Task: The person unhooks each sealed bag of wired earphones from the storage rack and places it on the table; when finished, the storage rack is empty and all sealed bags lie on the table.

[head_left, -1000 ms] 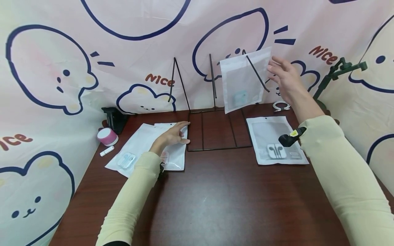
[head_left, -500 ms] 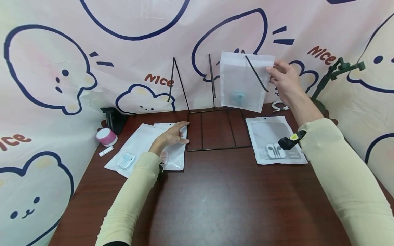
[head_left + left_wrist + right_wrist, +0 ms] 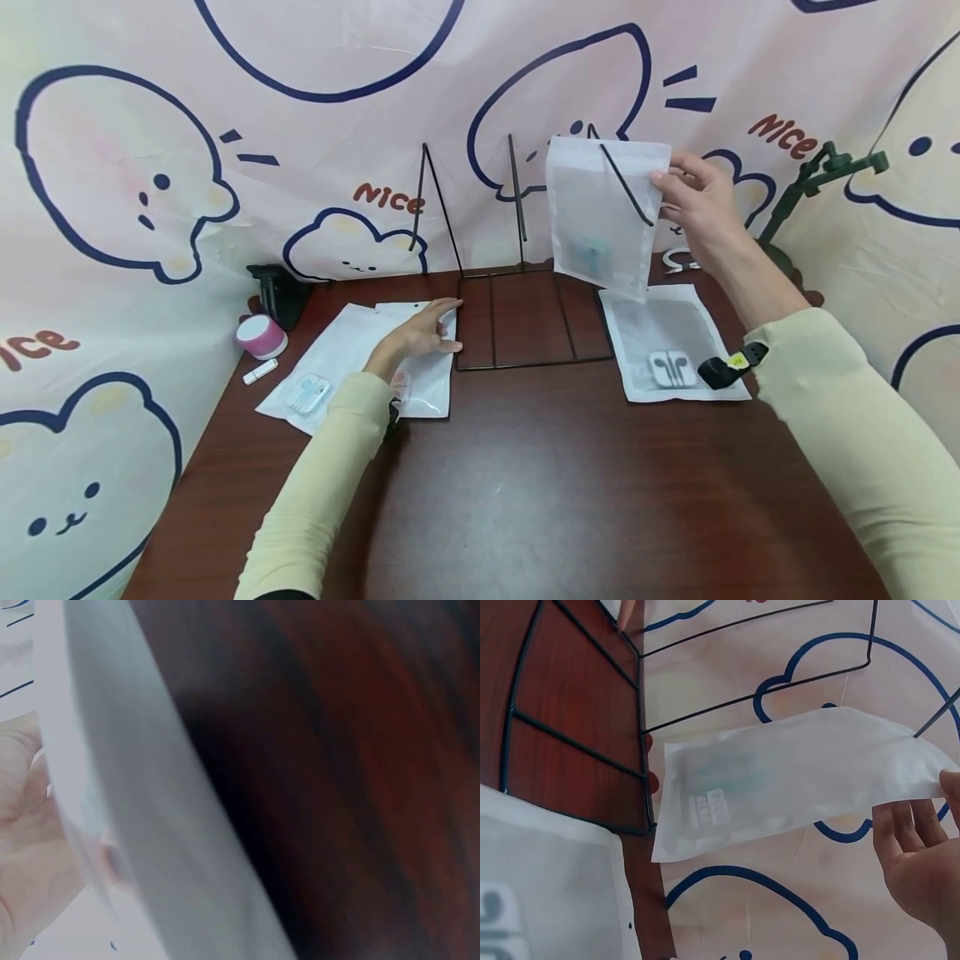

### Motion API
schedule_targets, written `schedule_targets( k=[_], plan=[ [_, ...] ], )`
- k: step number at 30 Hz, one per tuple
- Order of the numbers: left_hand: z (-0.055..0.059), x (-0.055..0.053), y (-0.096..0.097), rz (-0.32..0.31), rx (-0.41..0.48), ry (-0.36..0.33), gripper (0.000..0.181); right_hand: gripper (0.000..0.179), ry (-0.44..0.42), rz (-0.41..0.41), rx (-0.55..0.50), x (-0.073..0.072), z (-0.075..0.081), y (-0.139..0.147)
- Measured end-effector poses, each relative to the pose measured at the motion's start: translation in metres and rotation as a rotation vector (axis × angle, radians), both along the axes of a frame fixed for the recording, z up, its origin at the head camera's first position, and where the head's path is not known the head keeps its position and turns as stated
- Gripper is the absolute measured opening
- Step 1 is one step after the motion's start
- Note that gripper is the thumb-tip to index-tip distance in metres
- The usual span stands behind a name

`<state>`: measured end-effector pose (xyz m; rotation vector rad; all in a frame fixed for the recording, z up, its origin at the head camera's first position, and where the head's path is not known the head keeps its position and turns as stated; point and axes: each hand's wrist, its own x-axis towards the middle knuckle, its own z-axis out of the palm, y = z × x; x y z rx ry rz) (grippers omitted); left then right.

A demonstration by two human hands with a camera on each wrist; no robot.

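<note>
A black wire rack (image 3: 492, 367) stands at the back of the table with upright hooks. My right hand (image 3: 701, 200) pinches the top right edge of a white zip pouch (image 3: 577, 221) with a pale teal item inside. A slanted hook prong (image 3: 626, 185) passes through the pouch's top, and the pouch hangs from it. In the right wrist view, a small white label (image 3: 718, 807) shows through the pouch. My left hand (image 3: 416, 333) lies over white pouches (image 3: 348, 342), its thumb and fingertips at the rack's left edge.
A flat pouch with white earphones (image 3: 672, 368) lies right of the rack. At left are a pink-and-white jar (image 3: 262, 335), a small white stick (image 3: 260, 372) and a black holder (image 3: 281, 293). A coiled white cable (image 3: 678, 260) and green stand (image 3: 798, 196) are at back right.
The hanging pouch has swung from tilted to nearly upright and come lower, overlapping the flat pouch in view. My right fingers have closed on its edge; the left hand has stayed put.
</note>
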<state>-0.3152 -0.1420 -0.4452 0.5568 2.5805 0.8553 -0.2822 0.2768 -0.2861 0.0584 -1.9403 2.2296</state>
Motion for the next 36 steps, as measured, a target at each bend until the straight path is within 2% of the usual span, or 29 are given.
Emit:
schedule_targets(
  k=[4,13,25,30,36],
  plan=[
    [0.000,0.001,0.000,-0.003,0.000,-0.004,0.089,0.038,0.001,0.001,0.039,0.011,0.000,0.004],
    [0.001,-0.001,0.001,0.005,-0.002,-0.008,0.089,0.037,0.067,0.026,0.006,0.037,-0.006,0.015],
    [0.000,0.001,0.001,0.010,0.005,-0.014,0.089,0.024,0.149,-0.060,-0.008,0.068,-0.012,0.028],
    [0.000,0.001,0.002,0.008,0.004,-0.015,0.088,0.019,0.197,-0.037,-0.051,0.080,-0.013,0.032],
    [-0.001,-0.001,0.001,0.009,0.006,-0.008,0.089,0.020,0.235,-0.022,-0.055,0.092,-0.010,0.034]
  ],
)
